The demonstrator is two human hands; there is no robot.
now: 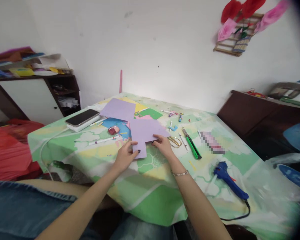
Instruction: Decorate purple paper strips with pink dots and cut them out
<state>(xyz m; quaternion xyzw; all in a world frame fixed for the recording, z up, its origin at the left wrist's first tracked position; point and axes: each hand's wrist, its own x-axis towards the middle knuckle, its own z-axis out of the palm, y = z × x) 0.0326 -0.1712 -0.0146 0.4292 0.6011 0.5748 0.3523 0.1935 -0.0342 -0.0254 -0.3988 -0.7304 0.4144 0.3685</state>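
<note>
A sheet of lilac paper (147, 129) with a notch cut from its near right side is held just over the front of the table. My left hand (127, 153) pinches its narrow near part, thumb on top. At the notch's edge, my right hand (162, 145) grips the wider part between thumb and fingers. Gold-handled scissors (175, 142) lie right of my right hand, their blades hidden under the paper. A green utility knife (192, 144) rests farther right, beside a slim white pen (183, 142). Another lilac sheet (118, 109) lies behind.
A phone (82, 118) on a white box stands at the left. Green paper (151, 114), blue paper (116, 126) and several pens lie about the patterned tablecloth (150, 196). A blue glue gun (231, 181) with a black cord lies at the right.
</note>
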